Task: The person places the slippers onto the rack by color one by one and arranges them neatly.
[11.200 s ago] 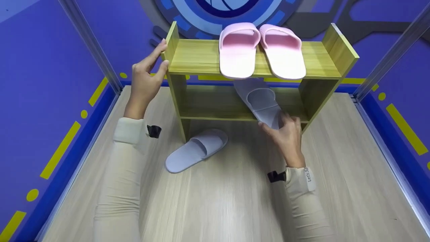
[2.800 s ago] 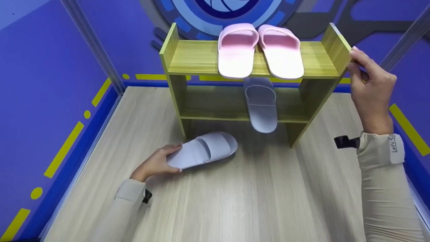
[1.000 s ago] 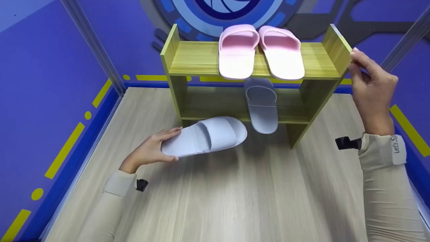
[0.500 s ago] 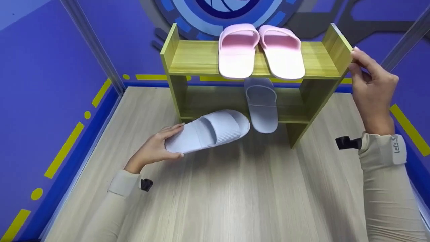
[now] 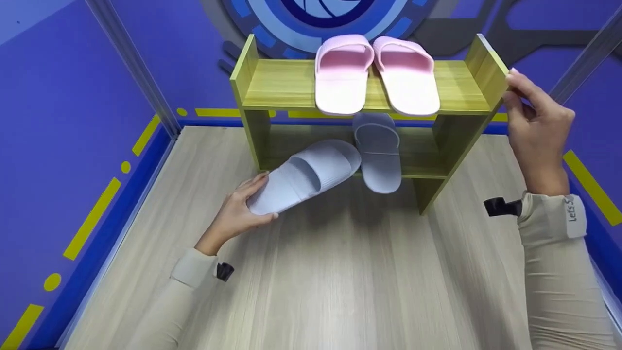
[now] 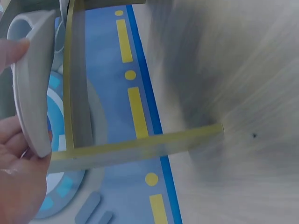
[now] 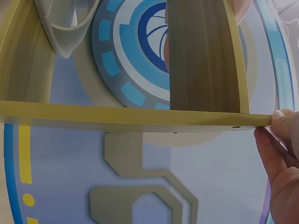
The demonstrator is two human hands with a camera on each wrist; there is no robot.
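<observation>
My left hand (image 5: 239, 206) grips a grey slide slipper (image 5: 311, 172) by its heel end, thumb on the near edge and fingers on the far one. Its toe is at the front of the middle shelf, close beside a second grey slipper (image 5: 380, 165); whether they touch I cannot tell. That second one lies on the shelf with its heel jutting over the front edge. At the upper right, my right hand (image 5: 542, 129) pinches the edge of the wooden rack's right side panel (image 5: 491, 73). The right wrist view shows thumb and fingers (image 7: 268, 149) on either side of that panel.
Two pink slippers (image 5: 342, 78) sit side by side on the top shelf (image 5: 284, 82), heels at its front edge. The rack stands on a wood-look floor (image 5: 340, 282) against a blue patterned wall (image 5: 204, 29). Another blue wall (image 5: 63, 146) rises at the left.
My left hand has lifted the grey slipper off the floor and moved it up toward the middle shelf, toe angling upward. My right hand earlier placed the other slipper, then moved to the side panel.
</observation>
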